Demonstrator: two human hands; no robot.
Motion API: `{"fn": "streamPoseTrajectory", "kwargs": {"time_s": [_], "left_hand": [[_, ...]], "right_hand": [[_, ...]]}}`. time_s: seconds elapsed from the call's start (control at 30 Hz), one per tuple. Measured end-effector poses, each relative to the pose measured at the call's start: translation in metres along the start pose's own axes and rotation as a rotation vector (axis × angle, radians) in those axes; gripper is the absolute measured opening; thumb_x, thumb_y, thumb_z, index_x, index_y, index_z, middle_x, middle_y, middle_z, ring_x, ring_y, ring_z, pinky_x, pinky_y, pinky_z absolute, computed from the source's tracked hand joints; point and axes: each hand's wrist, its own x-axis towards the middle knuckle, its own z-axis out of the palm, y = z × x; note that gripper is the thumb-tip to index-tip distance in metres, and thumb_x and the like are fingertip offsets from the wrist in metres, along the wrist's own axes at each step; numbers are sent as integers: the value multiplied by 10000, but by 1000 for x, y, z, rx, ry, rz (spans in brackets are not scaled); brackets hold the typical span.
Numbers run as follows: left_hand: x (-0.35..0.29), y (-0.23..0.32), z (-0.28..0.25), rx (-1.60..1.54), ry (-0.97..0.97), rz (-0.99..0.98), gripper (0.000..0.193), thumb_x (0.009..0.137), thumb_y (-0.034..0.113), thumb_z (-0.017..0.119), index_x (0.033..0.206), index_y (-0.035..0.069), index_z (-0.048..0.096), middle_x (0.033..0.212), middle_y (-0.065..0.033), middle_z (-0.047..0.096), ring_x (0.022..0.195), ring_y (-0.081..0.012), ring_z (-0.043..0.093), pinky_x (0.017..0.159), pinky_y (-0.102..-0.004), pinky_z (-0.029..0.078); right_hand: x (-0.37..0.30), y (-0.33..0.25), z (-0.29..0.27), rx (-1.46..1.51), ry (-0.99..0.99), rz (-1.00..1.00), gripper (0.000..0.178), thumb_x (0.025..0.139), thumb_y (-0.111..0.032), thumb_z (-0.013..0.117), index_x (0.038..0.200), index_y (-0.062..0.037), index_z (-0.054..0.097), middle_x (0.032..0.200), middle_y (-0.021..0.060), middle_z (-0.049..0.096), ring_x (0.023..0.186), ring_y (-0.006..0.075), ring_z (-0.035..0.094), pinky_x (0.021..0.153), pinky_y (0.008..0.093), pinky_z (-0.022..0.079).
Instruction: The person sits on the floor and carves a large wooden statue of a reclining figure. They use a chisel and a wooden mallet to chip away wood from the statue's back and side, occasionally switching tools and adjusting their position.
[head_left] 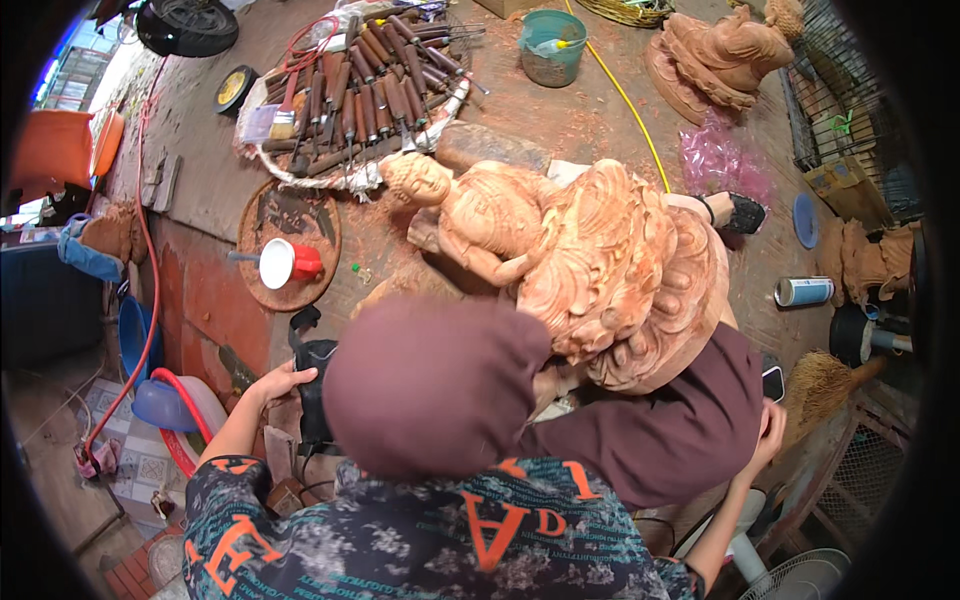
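Note:
My left hand [283, 384] is closed on the edge of a black object [317, 390] with a strap-like upper end, left of my raised knee. Its kind I cannot make out. At the far right, beside my other knee, my right hand [769, 432] is closed around the lower end of a smartphone [773, 384]. Part of that hand is hidden behind the trouser leg. Between and beyond my knees lies a carved wooden statue [600, 255] of a seated figure, tilted on its side, its head toward the left. Neither hand touches the statue.
Many wooden-handled chisels [370, 85] fill a rope-rimmed tray at the back. A red-and-white cup [290, 263] rests on a round board [262, 215]. A green bucket [552, 50], a second carving [715, 60], a spray can [804, 291] and a straw broom [822, 393] stand around.

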Motion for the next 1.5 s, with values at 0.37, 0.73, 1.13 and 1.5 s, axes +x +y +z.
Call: {"fn": "streamPoseTrajectory", "kwargs": {"time_s": [0.37,0.73,1.13,1.5], "left_hand": [[53,-36,-10,216,421,383,669,897,483,557,1300,-41,461,1202,-233,578,1115,-288,572,981,-376,414],[-154,110,115,394,-297,1588,254,807,-36,463,934,-34,682,742,-104,666,664,-187,660,636,-290,521],[-174,139,232,-210,-1833,1479,152,920,93,564,968,-26,645,952,-174,622,859,-286,625,671,-349,506],[-194,195,192,-497,-1578,1330,116,835,71,661,945,56,629,1015,-189,634,773,-264,611,688,-336,518]], "right_hand": [[-104,33,66,742,225,602,484,983,-348,344,1309,-7,454,1321,87,481,1177,196,465,1006,322,350],[-272,-74,128,91,-209,614,587,995,-387,319,1423,15,305,1441,138,336,1330,230,308,1098,332,226],[-374,-48,125,-115,-363,667,403,935,-169,432,1301,-1,415,1183,186,464,1107,327,471,942,378,378],[-310,-69,114,85,-260,854,314,919,-79,419,1213,5,491,1122,181,485,1067,325,486,920,362,396]]}}
